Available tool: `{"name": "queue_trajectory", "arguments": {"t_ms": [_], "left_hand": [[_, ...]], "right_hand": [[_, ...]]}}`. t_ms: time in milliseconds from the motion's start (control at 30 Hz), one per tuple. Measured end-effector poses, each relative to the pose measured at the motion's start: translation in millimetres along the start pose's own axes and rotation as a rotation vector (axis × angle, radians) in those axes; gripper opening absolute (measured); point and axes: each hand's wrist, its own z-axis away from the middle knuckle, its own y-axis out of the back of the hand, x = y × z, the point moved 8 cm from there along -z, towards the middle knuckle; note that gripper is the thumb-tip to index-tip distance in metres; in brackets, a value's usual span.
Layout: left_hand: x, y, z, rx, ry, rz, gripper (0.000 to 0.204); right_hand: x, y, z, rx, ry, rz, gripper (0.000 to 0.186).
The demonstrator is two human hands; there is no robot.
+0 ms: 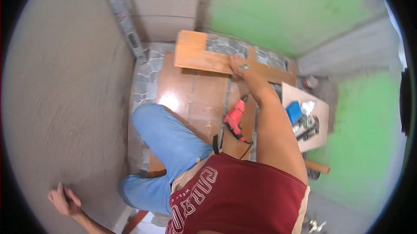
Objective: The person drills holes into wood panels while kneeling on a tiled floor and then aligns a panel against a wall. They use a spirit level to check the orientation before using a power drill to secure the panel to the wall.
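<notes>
With my right arm stretched forward, my right hand is closed over a light wooden board with an upright block-like end at its left. The board lies across the far edge of brown wooden panels. My left hand is at the grey plastered wall on the left, its fingers bent and apart, with nothing plainly in them. Whether it touches the wall is hard to tell. Between my knee and my right forearm, a red and black power drill lies on the panels, its cord trailing toward me.
A long spirit level leans in the far left corner. On the right, a pale board carries a blue object and several tools. An orange-brown pipe-like piece sticks out below it. Grey patterned tiles border the panels. Green-patched walls enclose the space.
</notes>
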Motion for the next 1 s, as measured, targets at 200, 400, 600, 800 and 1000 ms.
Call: {"name": "queue_trajectory", "arguments": {"t_ms": [200, 400, 600, 800, 1000], "left_hand": [[-6.1, 13.5, -5.0, 0.015, 0.058, -0.066, 0.016], [0.0, 26.2, -2.6, -0.001, 0.151, -0.138, 0.022], [-2.6, 13.5, -9.5, -0.157, 0.252, -0.135, 0.012], [-11.8, 11.9, -4.2, -0.17, 0.255, 0.032, 0.015], [-6.5, -10.2, -14.0, 0.061, 0.122, 0.091, 0.019]], "right_hand": [[-73.5, -1.3, 0.9, -0.176, 0.093, 0.045, 0.068], [-106.7, -63.8, -1.7, -0.26, 0.203, 0.162, 0.062], [-88.4, -116.8, -8.1, -0.257, 0.143, 0.218, 0.081], [-111.4, -132.6, -16.9, -0.358, 0.186, 0.353, 0.063], [-194.1, 38.7, -126.3, 0.179, 0.407, -0.218, 0.082]]}}
